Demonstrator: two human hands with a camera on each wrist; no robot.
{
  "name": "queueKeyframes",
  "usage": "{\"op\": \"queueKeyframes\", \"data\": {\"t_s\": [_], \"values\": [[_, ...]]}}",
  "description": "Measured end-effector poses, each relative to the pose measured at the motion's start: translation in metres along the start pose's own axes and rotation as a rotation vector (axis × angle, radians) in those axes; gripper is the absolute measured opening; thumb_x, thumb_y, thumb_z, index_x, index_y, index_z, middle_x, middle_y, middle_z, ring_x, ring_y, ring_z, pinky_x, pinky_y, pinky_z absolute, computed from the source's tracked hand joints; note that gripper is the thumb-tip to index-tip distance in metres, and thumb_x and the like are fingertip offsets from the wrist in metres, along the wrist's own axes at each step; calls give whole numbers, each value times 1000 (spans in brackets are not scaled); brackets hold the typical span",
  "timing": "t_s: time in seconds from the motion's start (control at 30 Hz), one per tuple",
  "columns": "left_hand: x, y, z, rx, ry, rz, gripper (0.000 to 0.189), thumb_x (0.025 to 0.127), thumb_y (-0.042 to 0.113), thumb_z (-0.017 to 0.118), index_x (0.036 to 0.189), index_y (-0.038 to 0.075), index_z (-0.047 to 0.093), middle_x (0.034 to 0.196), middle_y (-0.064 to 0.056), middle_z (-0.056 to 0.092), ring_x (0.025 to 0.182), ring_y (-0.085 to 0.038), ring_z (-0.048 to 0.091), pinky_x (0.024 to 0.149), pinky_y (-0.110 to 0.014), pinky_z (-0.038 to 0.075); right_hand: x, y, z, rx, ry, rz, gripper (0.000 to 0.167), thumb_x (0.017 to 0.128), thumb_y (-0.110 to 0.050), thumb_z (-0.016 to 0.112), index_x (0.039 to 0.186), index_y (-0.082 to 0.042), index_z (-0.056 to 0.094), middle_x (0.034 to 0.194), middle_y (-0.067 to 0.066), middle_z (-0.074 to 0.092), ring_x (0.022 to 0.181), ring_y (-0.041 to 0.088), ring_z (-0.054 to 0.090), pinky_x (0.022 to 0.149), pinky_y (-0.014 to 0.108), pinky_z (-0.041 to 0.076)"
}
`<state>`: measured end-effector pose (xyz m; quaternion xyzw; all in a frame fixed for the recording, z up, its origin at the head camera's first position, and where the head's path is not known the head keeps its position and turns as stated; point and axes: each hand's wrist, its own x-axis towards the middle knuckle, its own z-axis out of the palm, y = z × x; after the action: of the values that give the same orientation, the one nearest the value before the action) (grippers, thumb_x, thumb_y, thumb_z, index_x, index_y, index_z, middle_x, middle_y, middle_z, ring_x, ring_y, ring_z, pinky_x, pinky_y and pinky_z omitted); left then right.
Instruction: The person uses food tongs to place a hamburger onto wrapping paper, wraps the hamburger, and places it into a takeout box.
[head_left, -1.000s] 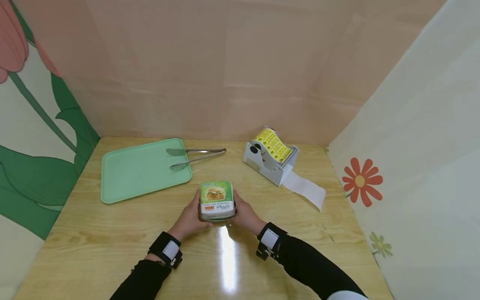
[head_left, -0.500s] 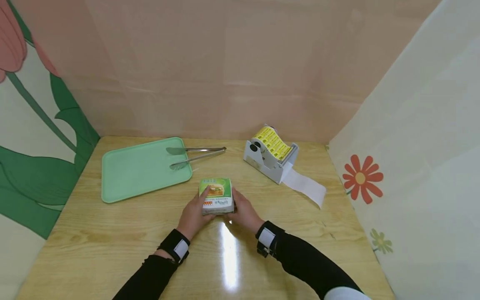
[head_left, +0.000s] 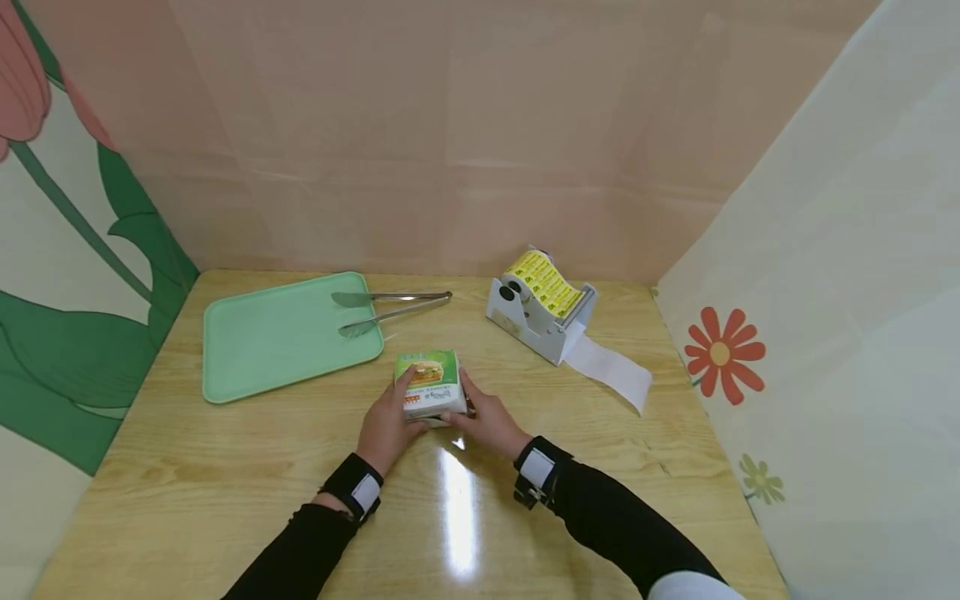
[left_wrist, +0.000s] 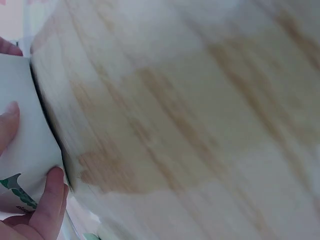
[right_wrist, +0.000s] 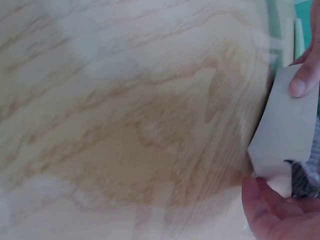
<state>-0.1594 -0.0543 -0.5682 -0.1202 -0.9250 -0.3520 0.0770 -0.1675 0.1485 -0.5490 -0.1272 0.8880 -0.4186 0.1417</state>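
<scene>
A small burger box (head_left: 429,383), green and white with a burger picture on top, is between both hands near the table's middle. On its left side my left hand (head_left: 384,429) grips it, one finger lying over the top and another digit at the lower front edge. My right hand (head_left: 491,423) holds the right side, with its thumb across the front right corner. Up close in the right wrist view, the box (right_wrist: 287,117) shows a pale side panel, with a dark grey patterned patch beside it. In the left wrist view, fingers (left_wrist: 49,200) press the white panel's lower corner.
At the back left lies a green tray (head_left: 277,337), with metal tongs (head_left: 405,297) across its right end. A grey label dispenser (head_left: 536,321) with a yellow label roll (head_left: 546,283) stands back right, and its white strip (head_left: 611,373) trails onto the wooden table (head_left: 225,467).
My left hand has shifted right and laid a finger over the box top. The box has moved slightly away and tilted a little. My right thumb has come onto its front corner.
</scene>
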Motion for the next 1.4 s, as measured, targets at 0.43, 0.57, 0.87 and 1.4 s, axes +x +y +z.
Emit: {"op": "queueKeyframes", "data": {"t_s": [0.43, 0.57, 0.87, 1.4], "values": [[4, 3, -5, 24, -33, -48, 106, 58, 23, 91, 146, 17, 32, 132, -23, 53, 107, -37, 60, 86, -49, 50, 3, -6, -9, -9, -82, -20, 83, 93, -46, 53, 153, -9, 8, 141, 22, 45, 124, 30, 51, 100, 41, 45], [5, 3, -8, 39, -42, -57, 105, 58, 25, 91, 146, 19, 34, 134, -26, 51, 111, -40, 58, 90, -49, 49, 5, -6, -11, -14, -107, -4, 83, 93, -50, 50, 152, -8, 9, 142, 23, 43, 126, 30, 49, 104, 43, 41], [4, 3, -10, 78, -100, -65, 105, 62, 23, 88, 149, 23, 30, 137, -33, 43, 112, -45, 56, 88, -51, 50, 4, -2, -12, 0, -102, 21, 82, 93, -44, 54, 152, -6, 11, 147, 23, 37, 129, 31, 45, 106, 43, 38], [4, 5, -9, 96, -87, -92, 100, 61, 14, 88, 146, 21, 36, 135, -33, 46, 108, -44, 59, 88, -50, 49, 3, 6, -15, -32, -143, -121, 92, 84, 1, 66, 152, -2, 4, 152, 21, 27, 127, 33, 48, 102, 38, 42]]}}
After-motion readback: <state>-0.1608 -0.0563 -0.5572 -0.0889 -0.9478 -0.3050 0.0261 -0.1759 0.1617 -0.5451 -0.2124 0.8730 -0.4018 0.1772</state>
